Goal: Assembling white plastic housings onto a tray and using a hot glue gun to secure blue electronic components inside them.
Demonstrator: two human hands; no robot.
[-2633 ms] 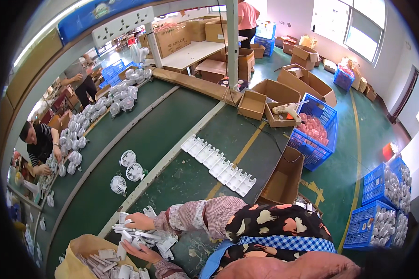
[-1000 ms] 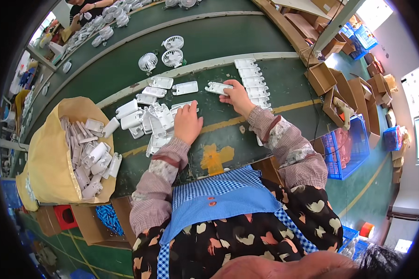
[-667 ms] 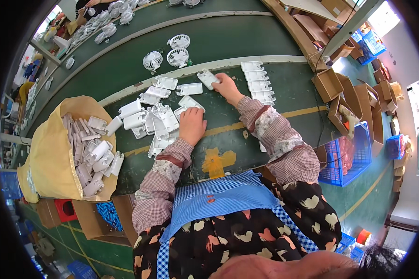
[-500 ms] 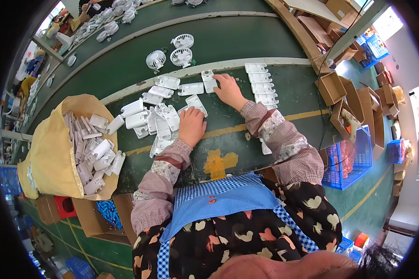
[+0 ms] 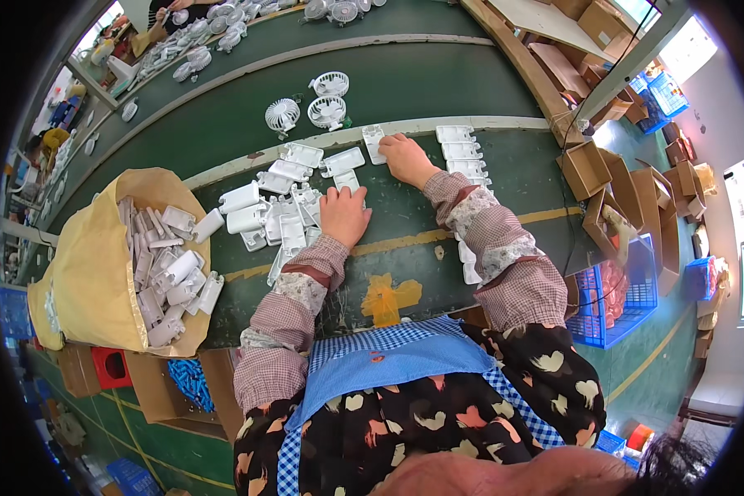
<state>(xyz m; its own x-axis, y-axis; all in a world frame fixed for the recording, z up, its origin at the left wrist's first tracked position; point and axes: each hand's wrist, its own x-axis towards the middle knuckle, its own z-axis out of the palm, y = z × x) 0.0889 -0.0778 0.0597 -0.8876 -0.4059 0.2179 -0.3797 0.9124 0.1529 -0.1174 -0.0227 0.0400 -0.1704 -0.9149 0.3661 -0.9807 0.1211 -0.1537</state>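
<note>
My right hand (image 5: 407,159) is at the far edge of the green bench, its thumb and fingers closed on the side of a white plastic shell (image 5: 373,142). Nearer and to the left, my left hand (image 5: 345,217) curls its fingers over the near end of another white shell (image 5: 346,180), partly hiding it. Just beyond that one lies a loose shell (image 5: 342,162), tilted. A heap of similar white shells (image 5: 286,225) spreads left of my left hand. To the right of my right hand, several shells (image 5: 461,151) form a neat column, partly covered by my forearm.
A yellow paper sack (image 5: 87,256) full of white shells stands at the left. Small white fans (image 5: 326,111) sit on the green belt (image 5: 422,78) beyond the bench's raised edge. Below left is a carton with blue cylinders (image 5: 192,383); a blue crate (image 5: 616,318) stands at the right.
The shell under my left hand has turned and shifted slightly away from me. The loose shell beyond it has tilted. My right hand stays at its shell, fingers drawn closer together.
</note>
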